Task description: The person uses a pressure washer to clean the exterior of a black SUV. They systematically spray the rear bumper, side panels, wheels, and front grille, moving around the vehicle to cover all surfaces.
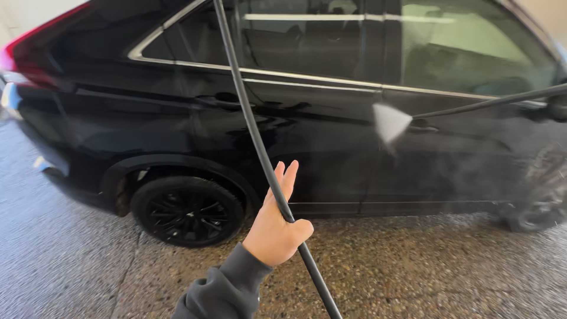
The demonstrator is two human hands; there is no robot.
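My left hand, in a grey sleeve, is raised in front of a black car. A black hose runs from the top of the view down across my palm; my thumb hooks over it and my fingers are stretched upward. A thin black spray wand reaches in from the right edge. At its tip, a white fan of water hits the car's front door near the handle. Mist drifts over the lower door. My right hand is out of view.
The car stands side-on, with its rear wheel just left of my hand and its front wheel at the far right. Wet pebbled concrete floor lies between me and the car. The hose continues down past my arm to the bottom edge.
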